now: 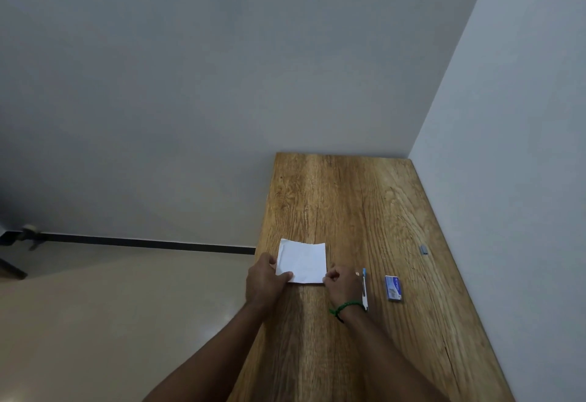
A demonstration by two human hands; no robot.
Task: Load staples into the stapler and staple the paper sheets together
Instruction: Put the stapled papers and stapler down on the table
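Small white paper sheets (302,261) lie stacked near the left edge of the wooden table (358,198). My left hand (264,281) grips their near-left corner, thumb on top. My right hand (344,286), with a green bracelet at the wrist, pinches the near-right corner with curled fingers. A blue and white stapler (365,287) lies just right of my right hand, partly hidden behind it. Further right rests a blue staple box (393,287). A small grey strip of staples (424,250) sits near the right wall.
The table runs away from me into a corner, with a wall along its right side and another at its far end. To the left the table edge drops to a beige floor (126,306) with a dark baseboard.
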